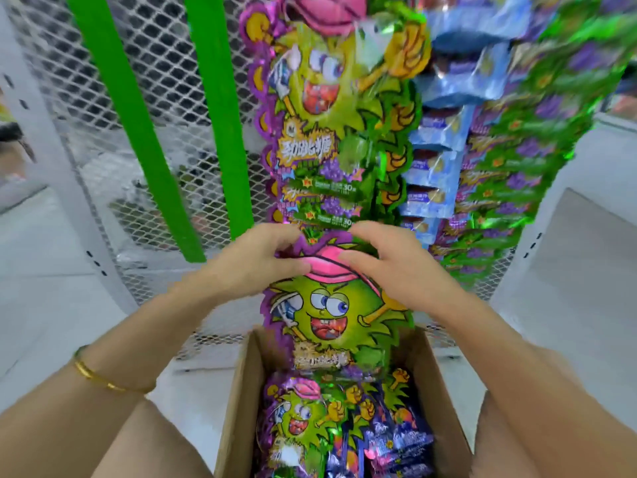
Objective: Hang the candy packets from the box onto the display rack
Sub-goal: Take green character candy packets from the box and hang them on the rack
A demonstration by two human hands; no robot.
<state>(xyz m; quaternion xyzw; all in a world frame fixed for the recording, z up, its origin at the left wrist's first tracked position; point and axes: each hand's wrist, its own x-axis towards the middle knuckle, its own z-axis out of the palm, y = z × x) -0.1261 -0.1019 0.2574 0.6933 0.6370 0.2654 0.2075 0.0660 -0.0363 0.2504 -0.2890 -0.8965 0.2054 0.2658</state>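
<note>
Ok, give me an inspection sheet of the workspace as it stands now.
Surface: pale surface beside the box.
Job's things: packet held upright over the open box; more packets inside; hung packets in columns on the rack mesh.
Clutter: nothing seen.
Grippers: left hand and right hand both grip the packet's top.
Cables: nothing seen.
Surroundings: green bars against the mesh; blue packets hung to the right; bracelet on the left wrist.

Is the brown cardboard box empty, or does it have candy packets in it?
Not empty: the open brown cardboard box holds purple-and-green candy packets, with dark blue packets beside them.
</note>
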